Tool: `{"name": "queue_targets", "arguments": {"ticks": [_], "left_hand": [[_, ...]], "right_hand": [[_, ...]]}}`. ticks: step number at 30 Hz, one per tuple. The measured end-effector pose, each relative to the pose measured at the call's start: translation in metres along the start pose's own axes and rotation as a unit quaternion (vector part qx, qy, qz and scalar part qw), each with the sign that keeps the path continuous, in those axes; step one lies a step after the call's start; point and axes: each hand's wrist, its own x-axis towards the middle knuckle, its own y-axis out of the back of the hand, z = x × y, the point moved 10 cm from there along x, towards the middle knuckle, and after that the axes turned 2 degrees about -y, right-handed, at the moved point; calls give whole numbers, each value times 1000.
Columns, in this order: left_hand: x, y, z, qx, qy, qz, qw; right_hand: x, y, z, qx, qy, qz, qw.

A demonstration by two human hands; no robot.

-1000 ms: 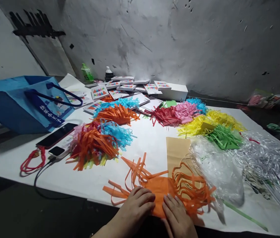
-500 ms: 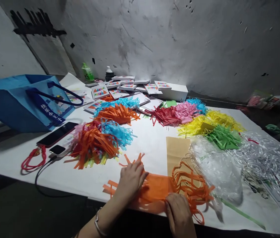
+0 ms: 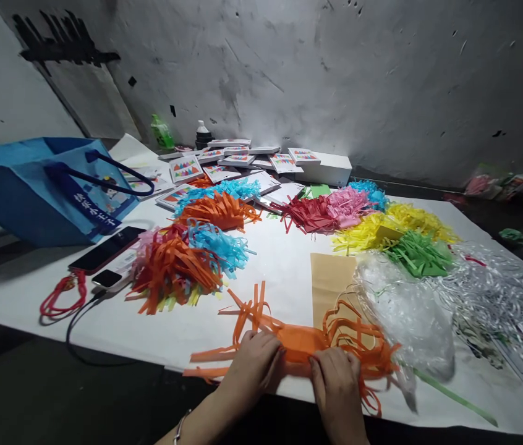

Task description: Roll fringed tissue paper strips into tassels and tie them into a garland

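A sheet of orange tissue paper [image 3: 302,341] with fringed ends lies at the table's near edge. My left hand [image 3: 256,361] grips its near edge on the left, fingers bent over the paper. To the right, my right hand [image 3: 338,377] pinches the same edge, thumb turned inward. Between the hands the plain middle band shows as a narrow strip. Loose orange strips fan out beyond my left hand, and curled ones spread past my right. My fingertips partly hide the paper they hold.
Brown paper [image 3: 333,281] lies under the right fringe, beside a clear plastic bag [image 3: 410,315]. Finished-looking tassel bundles surround the middle: orange [image 3: 178,266], red [image 3: 308,213], yellow [image 3: 400,225], green [image 3: 421,253]. Silver strips [image 3: 502,296], a phone [image 3: 107,249] and a blue bag [image 3: 34,191] flank them.
My left hand has come down from the sheet's far part to its near edge. The plain middle looks narrower now, and the left fringe has shifted. My right hand moved slightly up.
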Motion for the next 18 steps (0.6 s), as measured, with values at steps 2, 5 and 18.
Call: {"name": "queue_targets", "arguments": {"ticks": [2,5,18], "left_hand": [[10,2,-8,27,43,-15,999],[22,6,-12,50,87,-29,995],[39,5,-19,83,131,-84,984]], "right_hand": [[10,-6,3,-24,-13,-10,1000],[25,-19,9,-61,-22,-26,998],[16,-6,-25,-38,118,-2,992]]}}
